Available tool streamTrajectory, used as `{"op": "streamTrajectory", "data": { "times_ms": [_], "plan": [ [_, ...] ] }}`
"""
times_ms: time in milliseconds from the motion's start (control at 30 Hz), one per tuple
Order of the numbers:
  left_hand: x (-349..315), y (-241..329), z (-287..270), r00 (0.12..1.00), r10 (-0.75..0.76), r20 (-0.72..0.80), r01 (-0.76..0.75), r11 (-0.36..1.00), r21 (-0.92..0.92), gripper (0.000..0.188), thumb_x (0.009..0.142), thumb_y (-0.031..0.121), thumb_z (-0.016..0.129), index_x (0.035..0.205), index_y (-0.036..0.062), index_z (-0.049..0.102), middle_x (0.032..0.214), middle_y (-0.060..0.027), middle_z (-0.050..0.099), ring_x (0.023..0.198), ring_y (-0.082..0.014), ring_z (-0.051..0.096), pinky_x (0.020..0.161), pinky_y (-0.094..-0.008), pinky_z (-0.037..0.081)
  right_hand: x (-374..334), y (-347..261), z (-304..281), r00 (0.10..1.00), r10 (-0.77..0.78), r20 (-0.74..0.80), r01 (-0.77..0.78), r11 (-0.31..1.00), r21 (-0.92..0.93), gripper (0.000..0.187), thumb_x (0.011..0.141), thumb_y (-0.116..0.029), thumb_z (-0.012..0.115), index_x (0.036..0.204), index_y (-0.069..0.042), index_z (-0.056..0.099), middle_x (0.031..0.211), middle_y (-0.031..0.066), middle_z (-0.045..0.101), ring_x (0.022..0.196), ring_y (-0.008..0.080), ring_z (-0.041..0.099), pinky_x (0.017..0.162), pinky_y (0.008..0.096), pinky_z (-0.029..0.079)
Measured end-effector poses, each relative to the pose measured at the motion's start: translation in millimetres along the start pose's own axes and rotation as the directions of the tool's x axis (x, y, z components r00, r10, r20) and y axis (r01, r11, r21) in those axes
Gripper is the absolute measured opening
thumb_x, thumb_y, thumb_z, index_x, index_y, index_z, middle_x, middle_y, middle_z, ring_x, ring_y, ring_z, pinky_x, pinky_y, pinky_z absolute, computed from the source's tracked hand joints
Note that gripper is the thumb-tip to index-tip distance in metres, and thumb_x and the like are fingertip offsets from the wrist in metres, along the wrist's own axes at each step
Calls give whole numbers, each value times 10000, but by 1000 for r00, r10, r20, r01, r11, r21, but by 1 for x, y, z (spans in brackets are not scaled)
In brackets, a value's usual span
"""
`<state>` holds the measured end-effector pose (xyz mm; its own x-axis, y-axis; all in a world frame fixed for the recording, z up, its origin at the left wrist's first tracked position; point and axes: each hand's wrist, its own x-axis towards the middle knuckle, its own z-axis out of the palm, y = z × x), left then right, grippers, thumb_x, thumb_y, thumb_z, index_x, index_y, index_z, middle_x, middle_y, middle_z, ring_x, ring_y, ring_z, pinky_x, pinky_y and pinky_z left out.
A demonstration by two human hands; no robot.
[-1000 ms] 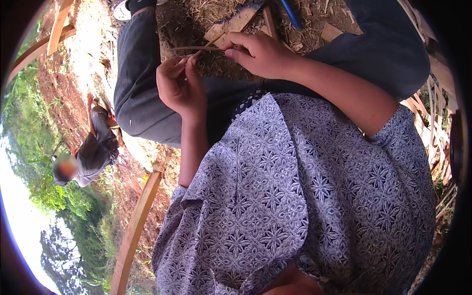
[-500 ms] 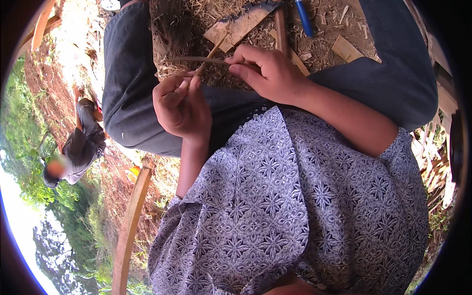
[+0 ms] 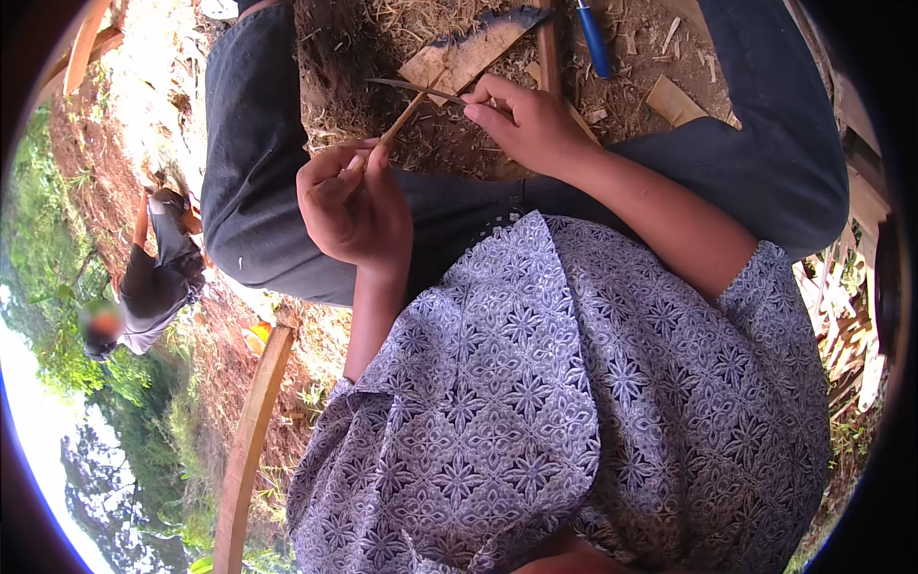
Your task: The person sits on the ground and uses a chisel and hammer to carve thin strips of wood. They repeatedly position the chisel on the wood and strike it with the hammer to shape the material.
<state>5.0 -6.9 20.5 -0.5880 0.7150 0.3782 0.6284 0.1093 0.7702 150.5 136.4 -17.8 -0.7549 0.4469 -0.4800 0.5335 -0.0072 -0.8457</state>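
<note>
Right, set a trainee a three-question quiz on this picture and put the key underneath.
1. Which hand holds the thin light stick?
2. The cylindrical object on the ground is mainly: A) red, B) blue, C) white.
3. True or false: the right hand is empty.

Key:
1. The left hand.
2. B.
3. False; it grips a thin dark strip.

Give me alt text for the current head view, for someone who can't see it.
A person's left hand holds a thin tan wooden stick, crossed in view by a slim dark-grey blade-like strip in the right hand. Beyond, a blue rod-shaped object lies on brown, shaving-strewn ground.
</note>
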Motion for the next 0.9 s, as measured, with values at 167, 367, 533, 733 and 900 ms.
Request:
{"op": "streamTrajectory", "data": {
  "times_ms": [167, 367, 533, 733, 900],
  "plan": [
    [-3, -1, -2, 1000, -25, 0, 25, 999, 32, 199, 961, -87, 630, 1004, 1, 457, 998, -167, 606, 894, -223, 694, 752, -339, 673, -14, -23, 2, 988, -150, 35, 143, 977, 160, 221, 1016, -254, 658, 1107, -52, 655, 855, 84, 732, 762, 181, 698, 728, 313, 518],
    [-2, -9, 4, 994, -101, -34, 98, 993, -68, 202, 956, -105, 629, 995, 3, 462, 1029, -155, 594, 905, -206, 691, 784, -348, 666, -7, -29, -1, 978, -210, -6, 209, 972, 111, 183, 1003, -254, 650, 1059, -80, 659, 766, 98, 705, 669, 253, 699, 621, 390, 507],
    [1, -14, 7, 997, -71, -37, 72, 997, 10, 195, 957, -115, 618, 999, 0, 467, 1036, -157, 592, 895, -194, 684, 816, -344, 657, 7, -12, -1, 990, -138, -11, 138, 987, 87, 209, 988, -267, 670, 1063, -72, 659, 789, 100, 708, 679, 247, 689, 617, 389, 479],
    [1, -11, 6, 996, -87, -33, 87, 996, -13, 190, 959, -113, 619, 1002, -7, 467, 1051, -168, 600, 891, -195, 688, 780, -336, 654, 11, 6, -1, 1000, -21, 20, 20, 1000, 21, 226, 999, -284, 655, 1094, -80, 672, 718, 95, 672, 603, 225, 643, 584, 383, 452],
    [3, -9, 6, 994, -97, -44, 96, 995, -22, 188, 960, -116, 614, 1002, -9, 466, 1052, -166, 598, 895, -192, 689, 789, -336, 654, 24, 48, 7, 999, -7, -36, 6, 999, -46, 230, 1018, -252, 648, 1130, -52, 658, 730, 55, 665, 670, 108, 629, 629, 320, 482]
  ]
}}
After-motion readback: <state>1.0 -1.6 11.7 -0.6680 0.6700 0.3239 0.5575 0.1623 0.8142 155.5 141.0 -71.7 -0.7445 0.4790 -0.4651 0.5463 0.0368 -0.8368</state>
